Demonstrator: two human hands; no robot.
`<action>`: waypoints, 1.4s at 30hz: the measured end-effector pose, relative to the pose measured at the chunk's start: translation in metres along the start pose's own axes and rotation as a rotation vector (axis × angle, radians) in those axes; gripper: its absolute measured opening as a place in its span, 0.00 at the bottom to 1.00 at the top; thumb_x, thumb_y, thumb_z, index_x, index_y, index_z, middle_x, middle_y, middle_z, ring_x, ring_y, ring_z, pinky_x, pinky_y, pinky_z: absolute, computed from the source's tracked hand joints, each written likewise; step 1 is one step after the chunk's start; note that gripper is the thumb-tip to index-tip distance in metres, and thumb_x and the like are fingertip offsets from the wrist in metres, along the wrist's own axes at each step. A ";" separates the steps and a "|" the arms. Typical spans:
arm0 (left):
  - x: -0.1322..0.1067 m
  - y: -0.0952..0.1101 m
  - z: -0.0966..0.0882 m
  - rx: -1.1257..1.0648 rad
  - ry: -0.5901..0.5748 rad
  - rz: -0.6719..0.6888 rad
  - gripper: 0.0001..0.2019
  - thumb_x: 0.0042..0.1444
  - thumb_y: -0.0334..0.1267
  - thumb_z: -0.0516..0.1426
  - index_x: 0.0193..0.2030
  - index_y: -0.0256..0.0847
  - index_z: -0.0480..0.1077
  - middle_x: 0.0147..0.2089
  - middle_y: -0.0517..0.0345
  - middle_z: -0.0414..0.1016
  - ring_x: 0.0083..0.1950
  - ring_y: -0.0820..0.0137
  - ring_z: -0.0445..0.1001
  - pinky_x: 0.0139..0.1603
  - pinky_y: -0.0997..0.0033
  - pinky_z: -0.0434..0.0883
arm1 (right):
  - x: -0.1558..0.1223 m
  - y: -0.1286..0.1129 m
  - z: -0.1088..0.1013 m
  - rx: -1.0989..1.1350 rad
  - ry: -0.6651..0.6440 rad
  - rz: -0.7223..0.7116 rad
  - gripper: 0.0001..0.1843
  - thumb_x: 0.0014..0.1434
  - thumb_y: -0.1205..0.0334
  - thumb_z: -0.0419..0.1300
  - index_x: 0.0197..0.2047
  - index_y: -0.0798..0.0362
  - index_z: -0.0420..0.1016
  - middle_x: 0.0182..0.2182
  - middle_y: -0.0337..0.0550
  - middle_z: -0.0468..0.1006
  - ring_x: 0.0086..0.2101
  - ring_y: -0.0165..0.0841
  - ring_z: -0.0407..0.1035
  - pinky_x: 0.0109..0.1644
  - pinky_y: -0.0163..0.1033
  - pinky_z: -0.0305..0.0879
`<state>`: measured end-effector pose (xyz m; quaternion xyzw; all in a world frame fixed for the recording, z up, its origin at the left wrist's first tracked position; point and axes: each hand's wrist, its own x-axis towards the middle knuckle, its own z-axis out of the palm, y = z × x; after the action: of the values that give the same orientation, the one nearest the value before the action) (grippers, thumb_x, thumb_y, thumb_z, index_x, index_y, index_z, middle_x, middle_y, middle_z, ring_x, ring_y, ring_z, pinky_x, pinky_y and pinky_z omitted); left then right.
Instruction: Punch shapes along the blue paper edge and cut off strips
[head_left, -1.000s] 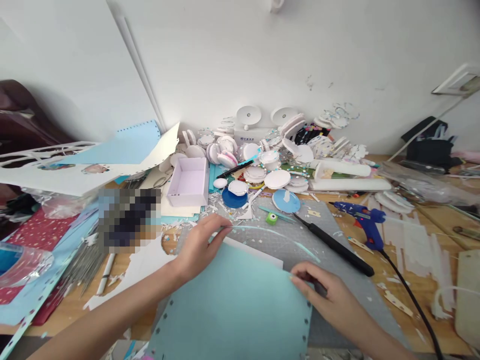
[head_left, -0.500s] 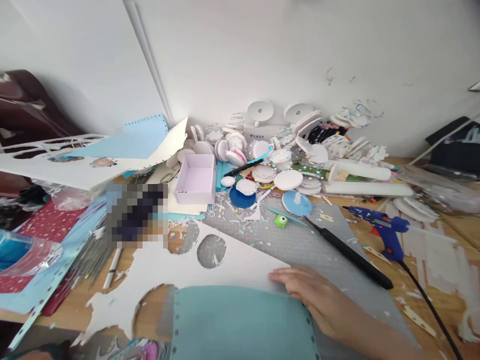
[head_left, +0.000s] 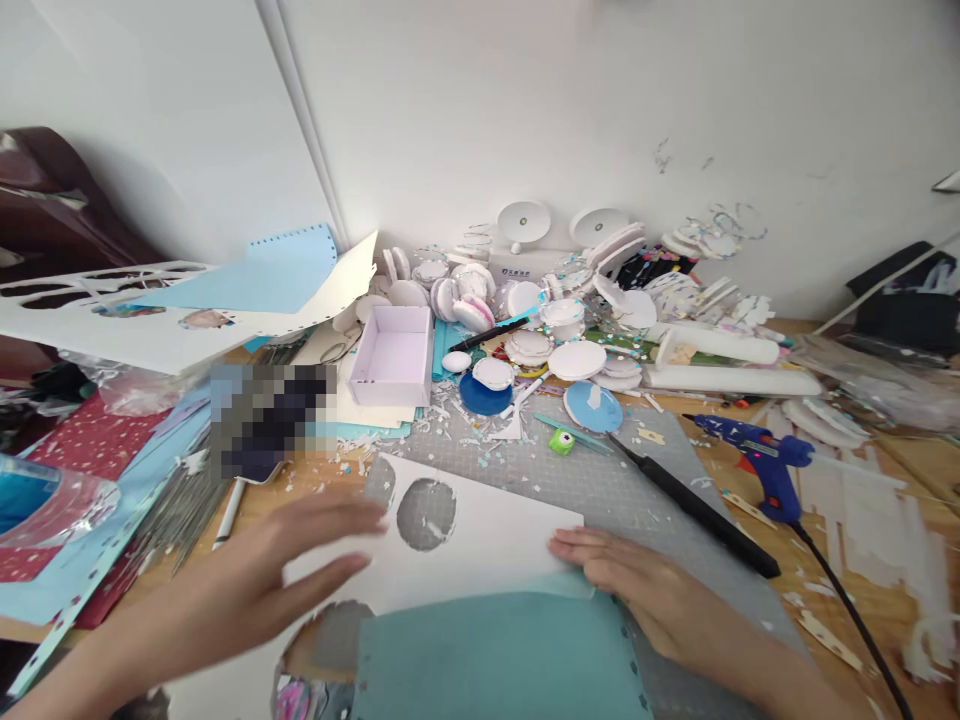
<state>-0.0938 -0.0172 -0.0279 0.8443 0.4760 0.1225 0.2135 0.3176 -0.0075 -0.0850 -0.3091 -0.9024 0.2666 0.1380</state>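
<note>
My left hand (head_left: pixel 262 580) hovers flat, fingers stretched out and a little blurred, over the left part of a white card sheet (head_left: pixel 487 535) with round holes cut in it. My right hand (head_left: pixel 637 590) lies fingers together on the right edges of the white card and of a teal paper sheet (head_left: pixel 495 660) with punched margins that lies over the card near me. Both sheets rest on a grey cutting mat (head_left: pixel 622 490). Neither hand holds anything.
A black-handled tool (head_left: pixel 697 505), a blue glue gun (head_left: pixel 757 455) with its cable and a small green punch (head_left: pixel 561 441) lie to the right. A white open box (head_left: pixel 391 355) and a heap of round paper pieces (head_left: pixel 555 320) crowd the back by the wall. Paper sheets pile up at left.
My left hand, which left the view half a second ago, has come back in over the white card. The right hand has stayed on the sheets' right edge. The teal sheet lies lower.
</note>
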 end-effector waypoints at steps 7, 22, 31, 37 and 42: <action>0.086 0.003 0.028 0.069 -0.161 0.182 0.22 0.61 0.37 0.55 0.62 0.48 0.61 0.65 0.52 0.61 0.64 0.56 0.61 0.62 0.53 0.63 | -0.012 -0.007 0.004 0.041 0.109 -0.087 0.25 0.63 0.76 0.47 0.61 0.48 0.61 0.57 0.47 0.71 0.59 0.32 0.62 0.63 0.41 0.60; 0.076 0.020 0.021 0.014 -0.193 0.193 0.20 0.60 0.22 0.45 0.52 0.45 0.69 0.48 0.53 0.69 0.48 0.66 0.70 0.46 0.71 0.68 | -0.014 -0.037 -0.020 0.034 0.110 -0.098 0.23 0.61 0.75 0.51 0.58 0.50 0.61 0.52 0.47 0.76 0.55 0.32 0.67 0.61 0.40 0.64; 0.065 0.021 0.040 0.121 -0.139 0.138 0.24 0.54 0.17 0.46 0.51 0.43 0.71 0.45 0.51 0.70 0.45 0.64 0.69 0.45 0.67 0.70 | -0.006 -0.039 -0.005 0.058 -0.064 0.093 0.26 0.59 0.75 0.51 0.60 0.49 0.65 0.55 0.45 0.74 0.54 0.34 0.68 0.61 0.39 0.63; 0.092 0.013 0.045 0.283 -0.087 0.153 0.25 0.53 0.16 0.47 0.53 0.39 0.70 0.45 0.47 0.71 0.45 0.60 0.67 0.45 0.61 0.70 | 0.010 -0.015 -0.011 -0.014 0.032 0.170 0.21 0.63 0.72 0.47 0.56 0.50 0.67 0.54 0.46 0.74 0.54 0.35 0.68 0.59 0.45 0.64; 0.102 0.011 0.040 0.292 -0.136 0.151 0.23 0.54 0.19 0.49 0.53 0.40 0.71 0.45 0.47 0.72 0.47 0.58 0.68 0.47 0.57 0.70 | 0.011 -0.004 -0.024 -0.060 0.155 0.151 0.17 0.64 0.70 0.47 0.49 0.49 0.71 0.47 0.46 0.78 0.48 0.36 0.72 0.51 0.42 0.69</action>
<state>-0.0164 0.0550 -0.0577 0.9059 0.4085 0.0105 0.1107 0.3175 0.0062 -0.0626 -0.4001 -0.8707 0.2243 0.1774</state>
